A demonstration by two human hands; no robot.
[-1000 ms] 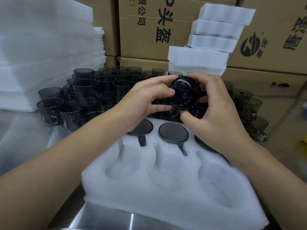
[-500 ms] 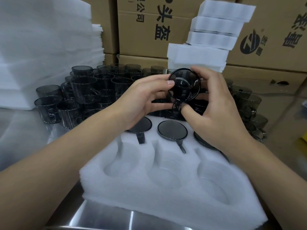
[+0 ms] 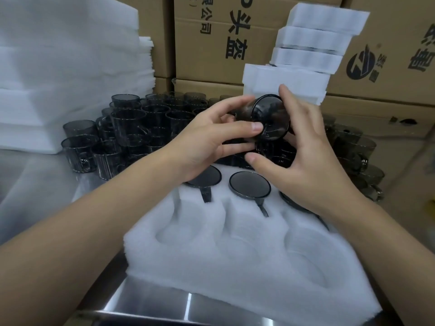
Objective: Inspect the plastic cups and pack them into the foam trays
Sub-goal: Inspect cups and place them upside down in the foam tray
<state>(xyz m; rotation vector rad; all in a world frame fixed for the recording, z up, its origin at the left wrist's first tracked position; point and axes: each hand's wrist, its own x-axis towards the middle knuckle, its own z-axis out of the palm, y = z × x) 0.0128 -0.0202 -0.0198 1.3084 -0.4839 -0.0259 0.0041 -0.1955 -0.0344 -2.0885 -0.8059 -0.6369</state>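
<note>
Above foam tray [image 3: 235, 267]: left hand [image 3: 207, 147], right hand [image 3: 306, 165] grip one cup [image 3: 270, 121], now tilted sideways from base-on; inspection continuing, unpacked.

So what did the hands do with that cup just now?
The left hand and right hand kept hold of the dark cup and tipped it, so its side now shows, not only its round bottom. The foam tray is unchanged: three packed cups in the back row, front pockets empty.
</note>
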